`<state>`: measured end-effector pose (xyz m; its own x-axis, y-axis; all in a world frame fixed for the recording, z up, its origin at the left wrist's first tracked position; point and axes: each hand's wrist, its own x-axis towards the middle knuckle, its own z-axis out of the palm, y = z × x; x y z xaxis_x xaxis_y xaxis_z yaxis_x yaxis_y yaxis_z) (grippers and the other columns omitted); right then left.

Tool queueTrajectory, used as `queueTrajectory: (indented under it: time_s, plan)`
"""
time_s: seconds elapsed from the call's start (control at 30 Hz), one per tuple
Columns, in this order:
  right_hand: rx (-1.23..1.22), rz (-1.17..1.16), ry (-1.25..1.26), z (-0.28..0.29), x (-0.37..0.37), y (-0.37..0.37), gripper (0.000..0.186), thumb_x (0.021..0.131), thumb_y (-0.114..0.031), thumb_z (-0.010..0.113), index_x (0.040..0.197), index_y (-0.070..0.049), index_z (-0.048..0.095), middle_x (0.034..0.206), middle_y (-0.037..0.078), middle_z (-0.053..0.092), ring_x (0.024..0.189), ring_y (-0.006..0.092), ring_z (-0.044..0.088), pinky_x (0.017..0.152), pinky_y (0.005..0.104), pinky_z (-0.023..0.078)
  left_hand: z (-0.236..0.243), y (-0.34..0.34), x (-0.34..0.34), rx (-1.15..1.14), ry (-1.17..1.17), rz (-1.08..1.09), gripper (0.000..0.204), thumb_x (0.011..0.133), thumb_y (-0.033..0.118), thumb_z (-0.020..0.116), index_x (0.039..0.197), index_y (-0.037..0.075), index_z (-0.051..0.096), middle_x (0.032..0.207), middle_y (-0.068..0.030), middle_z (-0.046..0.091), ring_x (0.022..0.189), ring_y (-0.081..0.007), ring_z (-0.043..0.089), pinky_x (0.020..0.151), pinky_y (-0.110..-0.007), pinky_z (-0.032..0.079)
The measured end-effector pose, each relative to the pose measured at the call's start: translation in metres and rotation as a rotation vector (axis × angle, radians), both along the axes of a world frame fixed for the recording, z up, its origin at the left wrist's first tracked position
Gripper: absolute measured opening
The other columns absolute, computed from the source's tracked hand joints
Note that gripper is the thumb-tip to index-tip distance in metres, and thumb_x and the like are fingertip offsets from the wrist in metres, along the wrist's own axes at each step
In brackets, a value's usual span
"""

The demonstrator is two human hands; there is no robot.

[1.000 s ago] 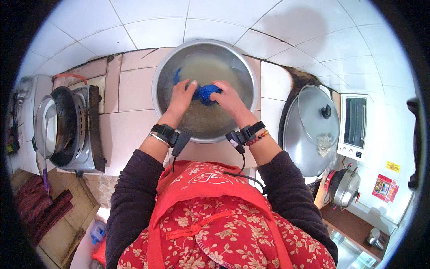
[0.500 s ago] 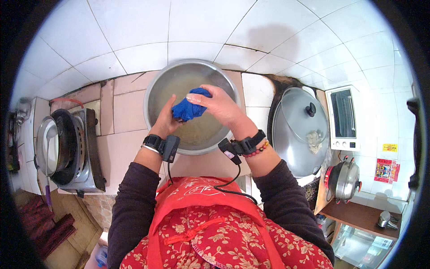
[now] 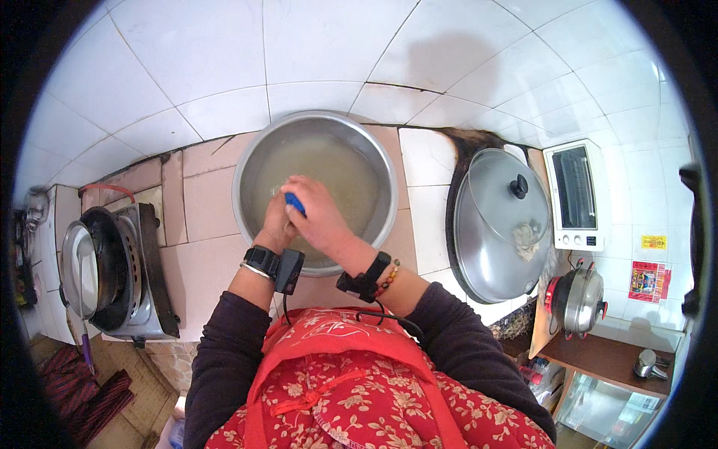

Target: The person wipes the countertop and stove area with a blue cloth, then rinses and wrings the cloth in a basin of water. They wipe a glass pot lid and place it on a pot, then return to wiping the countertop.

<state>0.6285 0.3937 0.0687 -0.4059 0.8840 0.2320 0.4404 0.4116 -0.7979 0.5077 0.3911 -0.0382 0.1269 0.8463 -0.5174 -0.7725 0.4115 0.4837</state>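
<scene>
A blue cloth (image 3: 295,203) is bunched up between my two hands, and only a small part of it shows. My left hand (image 3: 277,226) grips it from the left. From the right, my right hand (image 3: 318,215) is wrapped over it, its fingers pressed against the left hand. Both hands are closed, above the near-left part of a large round metal basin (image 3: 390,196). Cloudy, yellowish water (image 3: 329,161) lies in the basin.
Left of the basin stands a gas stove (image 3: 155,258) with a dark wok (image 3: 112,284) on it. To the right, a big metal lid (image 3: 486,254) covers a built-in cooking place. Beyond are a white oven (image 3: 591,236), a lidded pot (image 3: 585,299) and the tiled wall (image 3: 321,37).
My hands have come together and squeezed the cloth into a tight bundle, which most of the fingers now hide. The right hand has moved left and nearer.
</scene>
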Motion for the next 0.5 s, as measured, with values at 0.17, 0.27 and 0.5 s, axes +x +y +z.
queueTrajectory:
  time_s: [0.17, 0.27, 0.5]
  plan:
    - [0.035, -0.069, -0.081, -0.017, 0.000, 0.007, 0.025, 0.086, -0.013, 0.064, 0.111, -0.008, 0.062, 0.128, 0.018, 0.052, 0.117, 0.0415, 0.049, 0.097, 0.0512, 0.042, 0.021, 0.012, 0.015, -0.094, -0.094, -0.026, 0.032, 0.105, 0.032, 0.042, 0.121, 0.008, 0.055, 0.108, -0.0097, 0.065, 0.093, -0.0220, 0.067, 0.076, -0.036, 0.058]
    - [0.006, -0.151, -0.062, -0.029, 0.002, 0.028, 0.021, 0.090, -0.017, 0.062, 0.109, -0.008, 0.062, 0.117, 0.018, 0.058, 0.108, 0.0391, 0.053, 0.094, 0.0491, 0.043, 0.035, 0.011, 0.027, -0.122, 0.106, 0.004, 0.032, 0.105, 0.034, 0.042, 0.119, 0.009, 0.058, 0.104, -0.0081, 0.066, 0.094, -0.0219, 0.067, 0.075, -0.037, 0.058]
    - [-0.400, -0.343, 0.121, -0.067, 0.012, 0.069, 0.034, 0.098, -0.031, 0.053, 0.092, 0.001, 0.060, 0.081, 0.024, 0.062, 0.075, 0.0439, 0.060, 0.071, 0.0487, 0.047, 0.049, 0.010, 0.033, -0.168, 0.328, -0.195, 0.025, 0.102, 0.039, 0.047, 0.102, 0.018, 0.061, 0.082, 0.0012, 0.060, 0.066, -0.0127, 0.055, 0.055, -0.030, 0.045]
